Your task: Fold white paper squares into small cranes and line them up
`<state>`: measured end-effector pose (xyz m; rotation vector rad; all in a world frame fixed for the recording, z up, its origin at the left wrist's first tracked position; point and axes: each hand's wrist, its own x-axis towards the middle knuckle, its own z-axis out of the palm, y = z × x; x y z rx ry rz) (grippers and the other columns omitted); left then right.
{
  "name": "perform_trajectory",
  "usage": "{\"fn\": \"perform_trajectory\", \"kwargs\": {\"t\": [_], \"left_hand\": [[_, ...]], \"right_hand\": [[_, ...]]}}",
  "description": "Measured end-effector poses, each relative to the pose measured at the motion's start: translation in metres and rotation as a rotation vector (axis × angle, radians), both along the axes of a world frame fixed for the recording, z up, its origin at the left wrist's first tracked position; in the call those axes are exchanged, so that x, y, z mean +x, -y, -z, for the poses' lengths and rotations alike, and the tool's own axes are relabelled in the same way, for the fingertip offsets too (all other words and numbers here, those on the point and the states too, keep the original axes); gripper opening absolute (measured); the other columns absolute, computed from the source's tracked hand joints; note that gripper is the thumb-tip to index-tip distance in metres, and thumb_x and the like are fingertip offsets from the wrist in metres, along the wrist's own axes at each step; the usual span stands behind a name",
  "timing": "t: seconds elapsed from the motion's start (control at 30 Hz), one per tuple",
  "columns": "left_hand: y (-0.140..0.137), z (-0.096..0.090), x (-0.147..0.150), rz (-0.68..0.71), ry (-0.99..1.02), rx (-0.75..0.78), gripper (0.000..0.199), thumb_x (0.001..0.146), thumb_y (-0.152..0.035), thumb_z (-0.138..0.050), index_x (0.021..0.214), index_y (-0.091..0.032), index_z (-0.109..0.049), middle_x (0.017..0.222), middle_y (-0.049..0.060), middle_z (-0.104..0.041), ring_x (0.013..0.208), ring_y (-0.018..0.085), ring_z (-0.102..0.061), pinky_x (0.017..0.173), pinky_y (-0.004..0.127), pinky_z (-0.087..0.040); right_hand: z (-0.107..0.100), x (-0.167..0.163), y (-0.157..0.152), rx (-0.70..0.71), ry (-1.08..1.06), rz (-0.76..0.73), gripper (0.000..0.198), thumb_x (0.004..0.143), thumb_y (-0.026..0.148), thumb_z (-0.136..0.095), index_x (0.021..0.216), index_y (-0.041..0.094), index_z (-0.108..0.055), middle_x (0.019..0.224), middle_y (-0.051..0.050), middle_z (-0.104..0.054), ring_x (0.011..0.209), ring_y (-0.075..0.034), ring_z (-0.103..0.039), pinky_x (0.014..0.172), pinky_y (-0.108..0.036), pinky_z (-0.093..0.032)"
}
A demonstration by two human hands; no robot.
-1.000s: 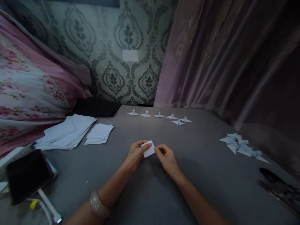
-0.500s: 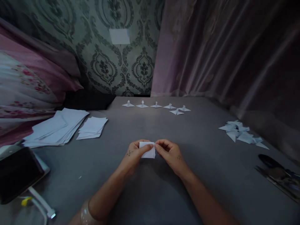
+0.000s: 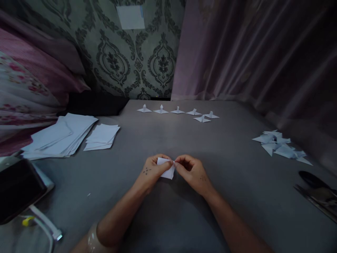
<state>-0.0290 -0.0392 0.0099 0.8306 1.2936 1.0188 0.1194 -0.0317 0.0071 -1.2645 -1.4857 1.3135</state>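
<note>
A small folded square of white paper [image 3: 166, 172] is held over the grey table at its near middle. My left hand [image 3: 155, 168] pinches it from the left, thumb lying across its upper face and fingers behind. At its upper right corner, my right hand [image 3: 191, 172] has thumb and forefinger pressed together on the paper's edge. The fingertips of both hands almost meet there. Farther back stands a row of several folded white paper figures [image 3: 161, 110] with flat wings and a raised middle.
Stacks of larger white sheets [image 3: 63, 135] and smaller square sheets [image 3: 102, 137] lie left. A dark-screened device [image 3: 21, 189] and white cable [image 3: 46, 219] are near left. Folded paper pieces [image 3: 284, 146] are heaped right, above dark scissors-like objects [image 3: 316, 189].
The paper has tilted slightly, its lower right corner dropping, while both hands keep their pinch. The view has tipped downward a little, so the wall and background appear higher.
</note>
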Motion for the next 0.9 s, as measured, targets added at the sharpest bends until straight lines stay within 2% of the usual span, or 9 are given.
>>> {"fn": "perform_trajectory", "kwargs": {"t": [0.4,0.67,0.9], "left_hand": [[0.0008,-0.0015,-0.0005,0.040,-0.019,-0.030,0.021,0.057,-0.031,-0.073,0.066,-0.014,-0.064,0.051,-0.001,-0.055,0.046,0.010,-0.049,0.046,0.020,-0.032],[0.0013,-0.0044,0.0020,0.033,0.009,-0.056,0.019,0.054,-0.030,-0.071,0.062,-0.016,-0.062,0.050,-0.003,-0.052,0.044,0.008,-0.045,0.044,0.019,-0.030],[-0.0003,0.0000,0.0001,0.009,0.061,-0.068,0.018,0.054,-0.029,-0.070,0.063,-0.016,-0.061,0.050,-0.003,-0.052,0.045,0.009,-0.046,0.045,0.020,-0.031]], "right_hand": [[0.0020,0.0027,-0.0010,0.023,0.054,-0.034,0.007,0.073,0.025,-0.059,0.073,0.018,-0.061,0.064,0.003,-0.057,0.058,-0.010,-0.050,0.054,-0.022,-0.039],[0.0023,0.0012,0.0007,0.084,0.140,-0.028,0.004,0.074,0.023,-0.058,0.073,0.019,-0.058,0.061,0.004,-0.055,0.057,-0.010,-0.049,0.053,-0.022,-0.038],[0.0059,-0.0030,0.0019,0.140,0.110,-0.033,0.006,0.077,0.025,-0.055,0.074,0.020,-0.056,0.063,0.004,-0.052,0.058,-0.010,-0.049,0.056,-0.022,-0.039]]}}
